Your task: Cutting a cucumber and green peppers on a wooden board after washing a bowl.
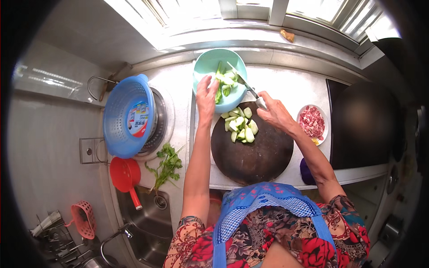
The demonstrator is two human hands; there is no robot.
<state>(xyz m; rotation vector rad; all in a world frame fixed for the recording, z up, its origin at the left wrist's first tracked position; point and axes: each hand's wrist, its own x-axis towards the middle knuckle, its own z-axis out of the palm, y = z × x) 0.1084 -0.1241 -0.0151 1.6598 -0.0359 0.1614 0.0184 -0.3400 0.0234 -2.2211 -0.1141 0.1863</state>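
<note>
A turquoise plastic bowl (203, 63) stands behind a round dark cutting board (253, 160), with cut green vegetable pieces (228, 80) inside. My left hand (206, 97) is over the bowl's left side, fingers spread beside the pieces. My right hand (274, 112) grips a kitchen knife (249, 87) by its light handle; the blade reaches over the bowl's right side to the pieces. More peeled pale-green vegetable chunks (240, 124) lie on the board's back left part, just in front of the bowl. Whether my left fingers touch any piece is not clear.
A white plate of chopped raw meat (311, 123) sits right of the board, near a black cooktop (338, 157). At left are a blue colander (115, 117), a red dipper (125, 174), leafy herbs (167, 165) and a steel sink (147, 214). A purple object (306, 172) lies beneath my right forearm.
</note>
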